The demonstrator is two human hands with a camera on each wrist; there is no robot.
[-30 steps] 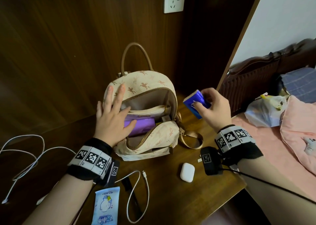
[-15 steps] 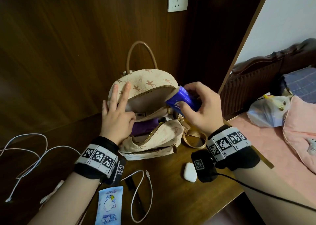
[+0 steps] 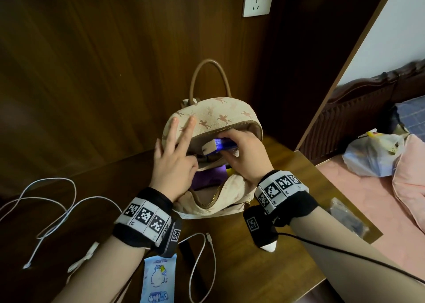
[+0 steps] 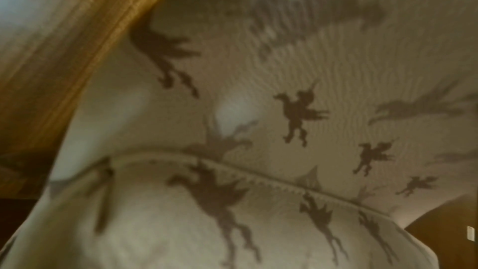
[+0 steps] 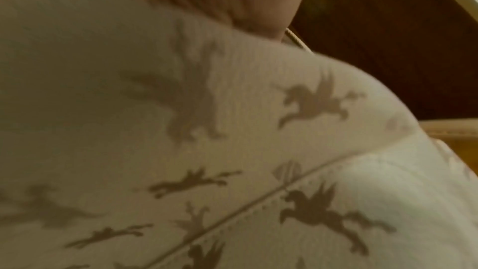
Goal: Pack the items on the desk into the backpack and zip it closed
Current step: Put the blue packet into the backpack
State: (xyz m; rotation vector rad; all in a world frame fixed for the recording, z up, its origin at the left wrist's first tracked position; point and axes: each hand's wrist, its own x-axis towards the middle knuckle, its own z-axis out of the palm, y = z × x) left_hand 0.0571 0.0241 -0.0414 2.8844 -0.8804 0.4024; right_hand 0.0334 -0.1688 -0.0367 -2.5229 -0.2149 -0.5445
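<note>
While we've got the bag propped open like this, here's how we'd play it:

Step in hand: our right hand (image 3: pixel 247 155) is at the mouth of the backpack (image 3: pixel 220 116) with the blue tissue pack (image 3: pixel 222 144), fingers curled round it, pack half inside the opening.
Left hand: our left hand (image 3: pixel 173 164) holds the top flap back, two fingers spread in a V on the pegasus-print fabric, the other fingers tucked at the rim; can't tell exactly what they pinch.
Doing it well: we'd slide the pack in flat, beside the purple item (image 3: pixel 208 178) already lying inside, and keep the flap pulled wide so nothing catches the zipper teeth (image 3: pixel 208 201).
Watch out: the bag is soft and could slump if we let go of the flap too soon.
Wrist views: just close-up blurry bag fabric, no fingers to read there.
Count, bag: one backpack, one top handle (image 3: pixel 210 77).
Count, still on the desk (image 3: pixel 241 268): one wet wipe sachet (image 3: pixel 158 279), two white cables as far as we can tell ( (image 3: pixel 202 263) and (image 3: pixel 50 201)), one clear plastic packet (image 3: pixel 345 215) by the edge.
Zip: still wide open, so closing comes last.
</note>
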